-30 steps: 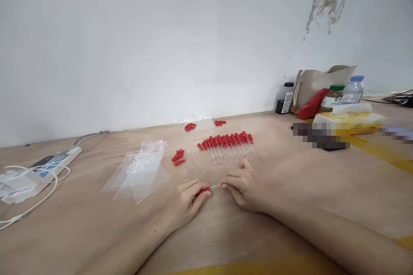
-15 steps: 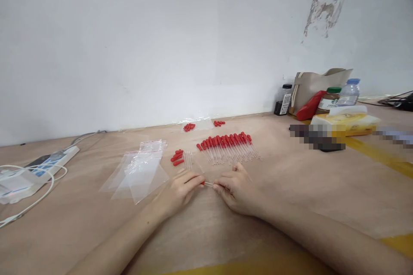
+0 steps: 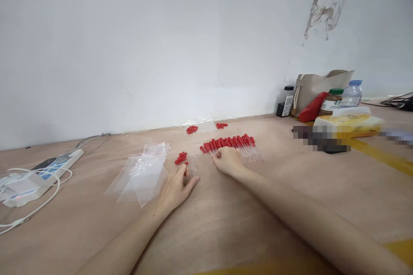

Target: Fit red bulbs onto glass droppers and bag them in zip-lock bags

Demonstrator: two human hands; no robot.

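A row of droppers (image 3: 250,150) with red rubber bulbs and thin clear tubes lies across the table. My right hand (image 3: 228,160) is over the left part of this row, its thumb and fingertips pinched at a dropper that they mostly cover. To the left, my left hand (image 3: 177,187) rests low on the table with its thumb held apart from the fingers. Its fingertips are by a few loose red bulbs (image 3: 181,157), and its thumb is near the lower ends of several loose clear tubes (image 3: 192,164).
Clear zip bags (image 3: 143,176) lie overlapped left of my left hand. More red bulbs (image 3: 192,129) sit on clear plastic by the wall. A power strip (image 3: 61,167) with white cables is at far left. Bottles, a bag (image 3: 318,88) and a tissue pack (image 3: 350,124) stand at right.
My hands have parted from a joined bulb and tube. The right hand has moved forward onto the dropper row; the left has shifted toward the loose bulbs. The view has shifted slightly.
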